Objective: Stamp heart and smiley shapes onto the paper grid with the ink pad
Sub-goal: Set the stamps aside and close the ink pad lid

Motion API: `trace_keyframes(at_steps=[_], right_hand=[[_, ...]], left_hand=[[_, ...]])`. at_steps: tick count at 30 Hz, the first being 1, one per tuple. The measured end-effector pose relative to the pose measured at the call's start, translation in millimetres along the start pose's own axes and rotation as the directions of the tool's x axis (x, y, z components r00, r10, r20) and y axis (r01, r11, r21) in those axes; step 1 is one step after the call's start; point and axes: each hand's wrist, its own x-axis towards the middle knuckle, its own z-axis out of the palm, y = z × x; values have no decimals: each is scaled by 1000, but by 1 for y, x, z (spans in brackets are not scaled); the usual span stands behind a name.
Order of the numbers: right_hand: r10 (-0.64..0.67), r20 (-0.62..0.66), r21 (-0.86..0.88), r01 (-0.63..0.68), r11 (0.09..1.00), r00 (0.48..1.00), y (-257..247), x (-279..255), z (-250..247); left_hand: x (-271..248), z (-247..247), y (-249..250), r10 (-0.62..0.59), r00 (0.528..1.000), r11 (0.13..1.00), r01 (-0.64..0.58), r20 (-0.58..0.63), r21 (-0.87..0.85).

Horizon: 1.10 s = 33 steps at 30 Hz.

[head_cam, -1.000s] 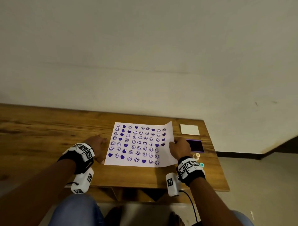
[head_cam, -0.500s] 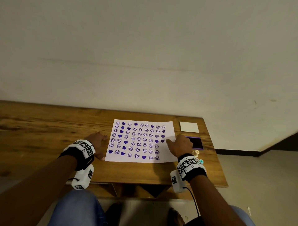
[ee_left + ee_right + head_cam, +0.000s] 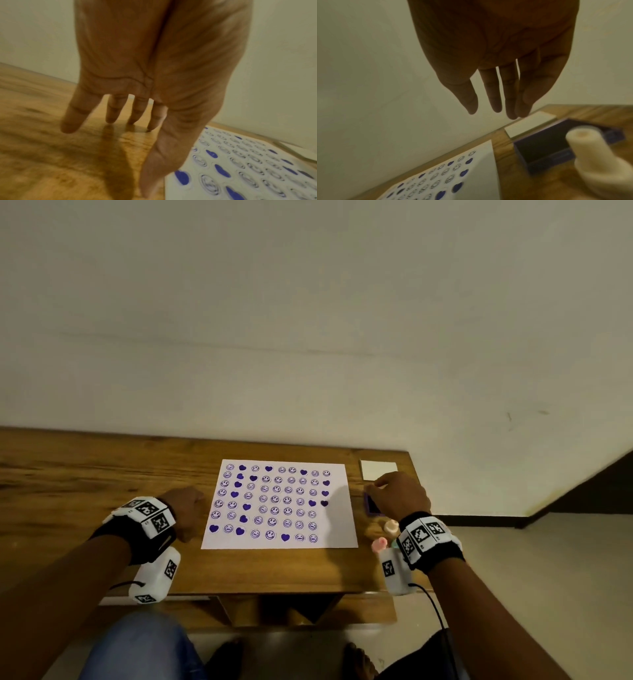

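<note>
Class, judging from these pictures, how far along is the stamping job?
Mostly done: the paper carries purple hearts and smileys over most of its grid; only its right edge is bare. In hand: nothing; the right hand hovers open above the ink pad, stamps standing nearby. Left: perhaps that last column.

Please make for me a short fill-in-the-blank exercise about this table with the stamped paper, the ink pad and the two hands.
1. The stamps on the paper are hearts and ____.
2. The ink pad lies on the ____ side of the paper.
3. The fingertips of the left hand touch the wooden ____, beside the paper.
4. The right hand holds ____; its fingers are straight.

Missing words: smileys; right; table; nothing
</note>
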Motion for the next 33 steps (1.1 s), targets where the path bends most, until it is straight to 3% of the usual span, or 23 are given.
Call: trace_keyframes(at_steps=[3,5,9,15,20,26,33], right_hand=[[-25,8,-73,26,997,1000,6,14,-13],[-30,53,-126,37,991,998,8,31,-15],[-46,164,-240,85,967,985,4,68,-18],[-2,241,-285,73,956,971,-4,110,-7],[10,270,-342,86,936,963,-9,124,6],[10,343,-393,134,910,939,-6,127,16],[26,297,-422,106,900,955,-6,127,17]], left_hand=[[0,-3,33,53,992,998,-55,-112,-16],[2,-2,68,159,968,985,-168,-195,-29],[11,9,152,327,924,935,-347,-196,-76],[17,16,237,445,881,891,-453,-159,-19],[20,23,249,457,886,889,-454,-76,53],[21,25,252,451,889,891,-445,-79,85],[19,22,251,445,892,895,-440,-81,70]])
